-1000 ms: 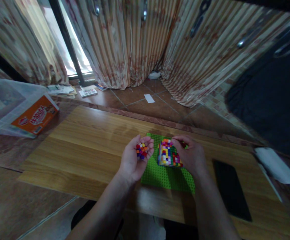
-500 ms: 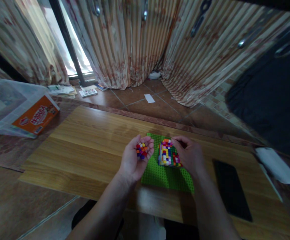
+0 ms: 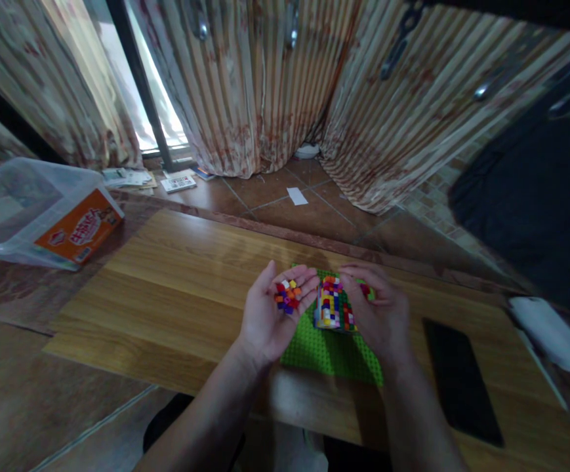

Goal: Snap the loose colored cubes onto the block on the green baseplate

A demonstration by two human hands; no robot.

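My left hand (image 3: 269, 314) is palm up and cupped, with a small heap of loose coloured bricks (image 3: 287, 296) lying in its fingers. Just to its right a multicoloured brick block (image 3: 332, 303) stands on a green baseplate (image 3: 328, 351) on the wooden table. My right hand (image 3: 380, 308) rests against the block's right side, its fingers curled over the top edge where a red brick shows. The baseplate's far part is hidden behind the block and both hands.
A black flat phone-like slab (image 3: 462, 380) lies right of the baseplate, and white paper (image 3: 550, 334) lies at the table's right edge. A clear plastic bin with an orange label (image 3: 43, 213) sits far left. Striped curtains (image 3: 275, 85) and tiled floor lie beyond the table.
The view has shifted slightly. My right hand's fingers have curled further over the top of the block. My left hand still cups the loose bricks.
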